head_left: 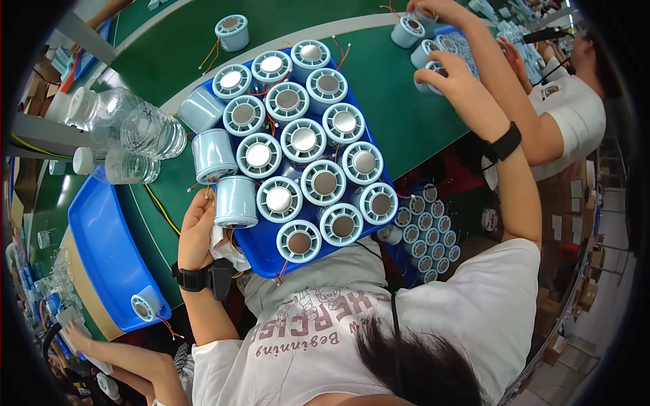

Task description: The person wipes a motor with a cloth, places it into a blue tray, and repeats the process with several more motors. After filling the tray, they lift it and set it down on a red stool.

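Note:
A blue tray [261,245] in front of me carries many light-blue cylindrical housings [298,241], most upright with a slotted ring and a round metal disc on top. Several housings along its left side lie tipped over, and thin red, black and white wires hang out. My left hand [196,230] is at the tray's left edge beside a tipped housing [236,201]. Its fingers are curled, and what they hold is hidden. A white cloth or paper [227,250] is next to its wrist. My right hand [455,80] reaches far right, thumb and fingers around another light-blue housing [429,76].
Two clear plastic bottles [139,125] lie at the left. A second blue tray [101,230] holds one housing [145,306]. One housing [232,32] stands on the green table [365,81]. A co-worker's hand [433,8] is by more housings. A lower tray of housings [426,233] sits right.

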Available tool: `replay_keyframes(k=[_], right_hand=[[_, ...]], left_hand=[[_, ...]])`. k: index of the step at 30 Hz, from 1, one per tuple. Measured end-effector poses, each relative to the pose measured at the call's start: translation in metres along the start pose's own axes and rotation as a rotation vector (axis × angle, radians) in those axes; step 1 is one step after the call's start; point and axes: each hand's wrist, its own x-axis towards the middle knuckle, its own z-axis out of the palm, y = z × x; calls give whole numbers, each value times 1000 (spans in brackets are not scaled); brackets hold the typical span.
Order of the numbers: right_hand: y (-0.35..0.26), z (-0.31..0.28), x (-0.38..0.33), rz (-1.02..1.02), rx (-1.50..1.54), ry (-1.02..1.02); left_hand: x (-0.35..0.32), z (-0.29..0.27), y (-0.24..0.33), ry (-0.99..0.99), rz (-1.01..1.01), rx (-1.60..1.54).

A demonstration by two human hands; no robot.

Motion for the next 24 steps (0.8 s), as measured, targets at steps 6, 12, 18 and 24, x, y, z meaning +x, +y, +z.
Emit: replay_keyframes(k=[6, 12, 18, 24], right_hand=[[14, 44, 1, 291, 60, -64], [8, 40, 12, 383, -128, -51], [-34, -19, 154, -137, 397, 74], [-62, 32, 287, -154, 133, -27]], left_hand=[[1, -7, -3, -53, 2, -39], [-1, -6, 3, -60, -13, -80], [-5, -9, 6, -42, 11, -95], [-5, -17, 2, -93, 29, -77]])
